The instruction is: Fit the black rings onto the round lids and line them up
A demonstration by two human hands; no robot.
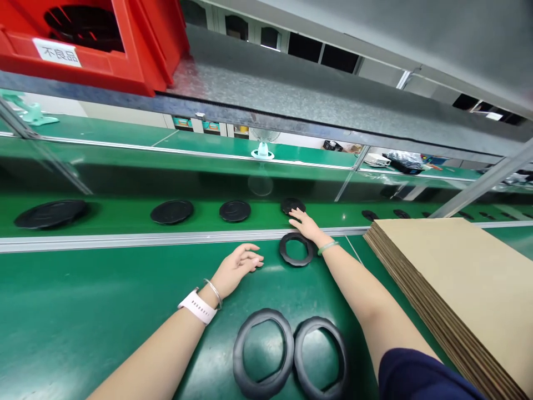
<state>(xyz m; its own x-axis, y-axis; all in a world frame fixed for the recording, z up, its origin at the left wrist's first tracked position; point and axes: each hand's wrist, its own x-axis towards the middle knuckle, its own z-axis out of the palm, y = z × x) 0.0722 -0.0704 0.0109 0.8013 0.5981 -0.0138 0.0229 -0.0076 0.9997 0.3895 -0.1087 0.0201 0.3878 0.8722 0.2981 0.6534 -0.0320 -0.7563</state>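
Two black rings (290, 353) lay side by side nearest the camera on the green table (83, 300), touching each other, with both forearms stretched out past them. A third ring (296, 249) sat farther out, just short of the metal rail (125, 240) that edged the table.

Only the head view was on hand. The left hand (237, 268), wearing a watch (197, 306) and a bangle, rested on the table with fingers loosely curled and nothing in them. The right hand (307, 225) reached across the rail with fingers flat and spread, the fingertips on or at a black disc (292, 206) on the belt (125, 216); it was not closed around the disc. The third ring lay just under that wrist, untouched.

More discs (171, 211) stood spaced along the belt to the left, and smaller ones to the right. A cardboard stack (458, 289) lay at the right, and a red bin (104, 44) sat on the shelf above.

Judging by this, the disc was only being reached for and was not yet off the belt, and no ring seemed fitted to a disc so far.
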